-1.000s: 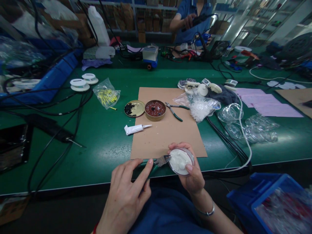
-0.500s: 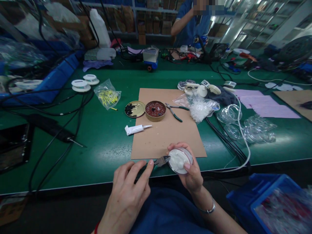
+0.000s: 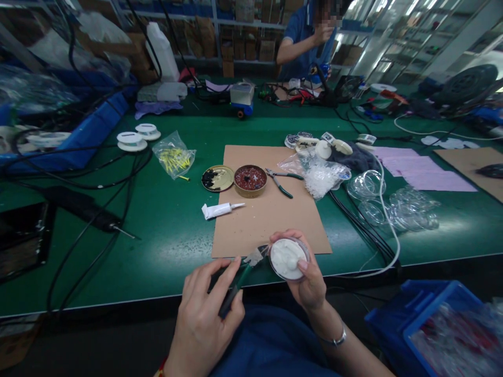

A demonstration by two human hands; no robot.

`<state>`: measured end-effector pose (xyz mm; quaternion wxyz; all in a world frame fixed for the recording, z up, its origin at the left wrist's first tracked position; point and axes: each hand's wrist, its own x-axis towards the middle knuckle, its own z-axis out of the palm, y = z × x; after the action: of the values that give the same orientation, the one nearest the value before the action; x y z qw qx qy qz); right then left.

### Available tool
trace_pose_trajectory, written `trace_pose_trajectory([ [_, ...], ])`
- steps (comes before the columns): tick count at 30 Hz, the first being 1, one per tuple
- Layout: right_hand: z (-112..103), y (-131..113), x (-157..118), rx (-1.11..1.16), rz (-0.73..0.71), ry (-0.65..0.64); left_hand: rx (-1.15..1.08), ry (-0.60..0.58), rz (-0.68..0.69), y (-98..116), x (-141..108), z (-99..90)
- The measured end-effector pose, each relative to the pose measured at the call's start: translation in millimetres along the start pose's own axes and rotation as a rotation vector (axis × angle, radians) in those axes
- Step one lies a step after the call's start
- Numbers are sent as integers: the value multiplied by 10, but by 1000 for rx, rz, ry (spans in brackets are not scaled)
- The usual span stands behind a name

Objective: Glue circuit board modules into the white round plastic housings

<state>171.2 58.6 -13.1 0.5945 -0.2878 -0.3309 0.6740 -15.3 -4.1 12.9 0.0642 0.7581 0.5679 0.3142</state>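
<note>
My left hand (image 3: 210, 309) is closed around the dark green handles of a pair of cutting pliers (image 3: 251, 259). Their metal jaws point right and reach the left rim of a round white disc-shaped part (image 3: 286, 257); whether they touch it I cannot tell. My right hand (image 3: 308, 280) holds that part by its edge, its white face tilted up and the thumb resting on the face. On the brown cardboard sheet (image 3: 275, 225) beyond lie an opened tin with reddish-brown contents (image 3: 250, 181), its gold lid (image 3: 217, 178), a second pair of green-handled pliers (image 3: 281, 183) and a white tube (image 3: 222, 210).
A bag of yellow pieces (image 3: 174, 157) and white spools (image 3: 131, 141) lie left, near a corded screwdriver (image 3: 86, 209). A bag of clear small parts (image 3: 324, 175), clear rings (image 3: 393, 204) and black cables (image 3: 365, 230) lie right. A blue bin (image 3: 424, 303) stands low right. Another person (image 3: 306, 42) works opposite.
The pliers in my left hand have turned so that their jaws angle upward and more handle shows. The white part has tilted slightly in my right hand. The person opposite has lowered a hand.
</note>
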Motion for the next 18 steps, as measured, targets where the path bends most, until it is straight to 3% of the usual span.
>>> trace_pose_trajectory([
  [6,10,-22,4,59,-7,37,55,33,-25,-46,19,-40],
  [18,-11,-32,24,34,28,-16,45,-40,98,7,101,-18],
])
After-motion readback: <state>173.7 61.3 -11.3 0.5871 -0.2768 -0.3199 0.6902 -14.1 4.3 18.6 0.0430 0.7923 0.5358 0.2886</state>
